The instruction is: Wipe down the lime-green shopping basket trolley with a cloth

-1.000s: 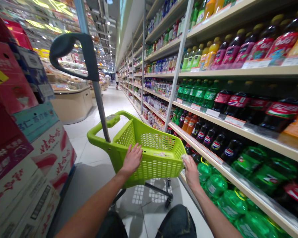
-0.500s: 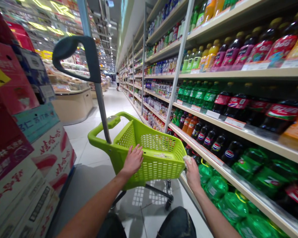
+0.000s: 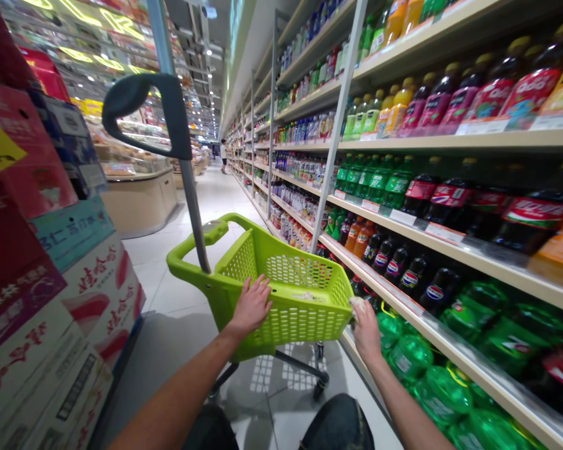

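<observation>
Touching the green cart (image 3: 300, 304) on the tiled floor (image 3: 154, 375) beside the drink shelves (image 3: 431, 142); resting the left hand (image 3: 252, 306) on its near side with fingers outstretched, gripping nothing; pinching a crumpled whitish wad (image 3: 356, 305) at its right end with the curled right hand (image 3: 368, 328).

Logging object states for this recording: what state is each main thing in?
Green cart: standing upright.
Left grip: open, resting on the cart's near side.
White wipe: crumpled, held at the cart's end.
Right grip: closed on the wipe.
Mid-shelf green bottles: capped, upright.
Cartons: stacked.
Neon sign: lit.
</observation>
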The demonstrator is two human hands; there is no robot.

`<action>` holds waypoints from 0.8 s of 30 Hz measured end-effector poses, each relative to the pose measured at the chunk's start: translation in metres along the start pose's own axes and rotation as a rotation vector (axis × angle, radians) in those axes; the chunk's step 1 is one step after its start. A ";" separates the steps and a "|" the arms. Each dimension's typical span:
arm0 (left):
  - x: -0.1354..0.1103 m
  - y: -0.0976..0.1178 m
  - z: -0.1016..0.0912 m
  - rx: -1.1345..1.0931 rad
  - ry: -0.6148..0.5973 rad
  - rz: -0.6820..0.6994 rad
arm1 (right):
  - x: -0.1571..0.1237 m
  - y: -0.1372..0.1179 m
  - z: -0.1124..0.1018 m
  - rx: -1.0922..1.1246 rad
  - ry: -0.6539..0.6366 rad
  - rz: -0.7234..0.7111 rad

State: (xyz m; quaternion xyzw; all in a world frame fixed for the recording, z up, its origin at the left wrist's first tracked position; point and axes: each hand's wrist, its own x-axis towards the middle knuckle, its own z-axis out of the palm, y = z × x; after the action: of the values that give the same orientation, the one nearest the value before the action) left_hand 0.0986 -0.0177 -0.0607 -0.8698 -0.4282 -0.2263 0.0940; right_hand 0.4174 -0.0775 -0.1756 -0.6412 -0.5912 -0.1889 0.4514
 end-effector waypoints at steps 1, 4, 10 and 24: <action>0.000 0.001 0.001 0.007 0.005 -0.005 | -0.001 -0.006 0.002 0.002 0.002 0.001; 0.001 0.002 0.002 0.039 -0.003 -0.012 | 0.001 -0.051 0.020 0.092 -0.055 -0.121; 0.001 0.003 -0.004 0.052 -0.054 -0.008 | 0.006 -0.045 0.018 0.144 -0.141 -0.170; 0.003 0.009 -0.007 -0.018 -0.083 0.000 | 0.012 -0.061 0.022 0.244 -0.179 -0.120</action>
State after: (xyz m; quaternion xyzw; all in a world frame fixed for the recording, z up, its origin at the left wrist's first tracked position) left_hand 0.1053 -0.0238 -0.0529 -0.8793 -0.4296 -0.1939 0.0684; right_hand 0.3567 -0.0593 -0.1564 -0.5594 -0.6848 -0.0843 0.4594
